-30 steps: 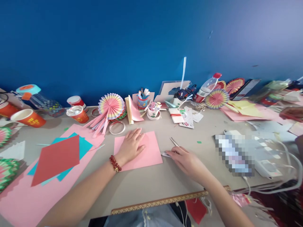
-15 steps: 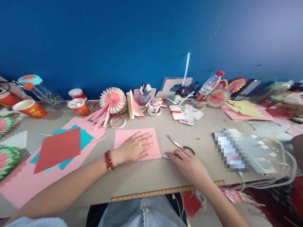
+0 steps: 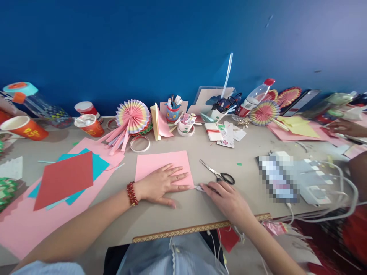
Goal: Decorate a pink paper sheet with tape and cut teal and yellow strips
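A pink sheet of paper [image 3: 160, 162] lies flat on the table. My left hand [image 3: 162, 183] rests on its lower part with the fingers spread, the thumb reaching past the near edge onto the tabletop. My right hand [image 3: 225, 198] is closed around what looks like a utility knife [image 3: 198, 188]; only its slim pale front end shows, the rest hidden by my fingers. That tip sits at the sheet's lower right corner, near my left fingertips. Just beyond my right hand lies a pair of scissors [image 3: 216, 173] with black handles, its blades pointing up and left.
Red and blue paper sheets [image 3: 67, 179] lie on a large pink sheet to the left. Paper cups [image 3: 90, 126], a paper fan [image 3: 133, 116] and a pen cup [image 3: 172, 113] line the wall. A phone [image 3: 278, 179] and cables are at right. Another person's hand [image 3: 348, 128] is far right.
My left hand has slid nearer to me, its thumb now spread beyond the sheet's near edge. My right hand stays by the corner. The whole view has shifted slightly.
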Available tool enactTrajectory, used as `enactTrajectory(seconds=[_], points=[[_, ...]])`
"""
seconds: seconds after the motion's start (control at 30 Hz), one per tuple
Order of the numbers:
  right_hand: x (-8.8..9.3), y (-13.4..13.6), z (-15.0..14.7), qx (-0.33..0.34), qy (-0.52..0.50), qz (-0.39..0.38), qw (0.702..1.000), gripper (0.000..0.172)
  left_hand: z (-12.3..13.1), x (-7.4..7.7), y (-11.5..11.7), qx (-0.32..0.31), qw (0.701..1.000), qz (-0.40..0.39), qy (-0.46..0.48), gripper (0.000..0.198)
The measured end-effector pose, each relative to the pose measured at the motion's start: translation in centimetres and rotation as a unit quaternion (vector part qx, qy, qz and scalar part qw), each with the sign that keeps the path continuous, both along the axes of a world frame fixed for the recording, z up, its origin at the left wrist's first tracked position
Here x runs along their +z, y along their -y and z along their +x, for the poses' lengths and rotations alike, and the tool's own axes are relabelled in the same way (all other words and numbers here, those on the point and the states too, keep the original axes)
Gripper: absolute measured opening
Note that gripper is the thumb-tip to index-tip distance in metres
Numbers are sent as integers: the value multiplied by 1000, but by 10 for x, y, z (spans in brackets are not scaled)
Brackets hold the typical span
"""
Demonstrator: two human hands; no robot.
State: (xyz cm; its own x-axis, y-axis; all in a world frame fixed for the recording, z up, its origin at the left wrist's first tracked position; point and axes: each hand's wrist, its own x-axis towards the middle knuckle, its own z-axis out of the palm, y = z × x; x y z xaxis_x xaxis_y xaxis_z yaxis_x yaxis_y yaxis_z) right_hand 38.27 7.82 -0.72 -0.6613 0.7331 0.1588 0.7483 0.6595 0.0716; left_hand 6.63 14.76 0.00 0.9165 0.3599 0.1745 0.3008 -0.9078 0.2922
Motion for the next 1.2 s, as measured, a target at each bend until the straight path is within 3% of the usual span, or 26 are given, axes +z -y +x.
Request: enactTrajectory(seconds=[0.43, 0.67, 0.83, 1.2], points=[[-1, 2, 0, 2, 9, -1, 1000, 57, 8, 2, 5, 18, 998, -21, -48, 80], [1, 4, 1, 21, 6, -3, 1000, 57, 9, -1, 4, -11, 999, -14, -36, 75], [7, 2, 2, 48, 2, 14, 999, 46, 10, -1, 3, -31, 998, -11, -61, 76], [8, 0, -2, -1, -88, 13, 996, 24, 10, -2, 3, -33, 997, -7, -68, 78]])
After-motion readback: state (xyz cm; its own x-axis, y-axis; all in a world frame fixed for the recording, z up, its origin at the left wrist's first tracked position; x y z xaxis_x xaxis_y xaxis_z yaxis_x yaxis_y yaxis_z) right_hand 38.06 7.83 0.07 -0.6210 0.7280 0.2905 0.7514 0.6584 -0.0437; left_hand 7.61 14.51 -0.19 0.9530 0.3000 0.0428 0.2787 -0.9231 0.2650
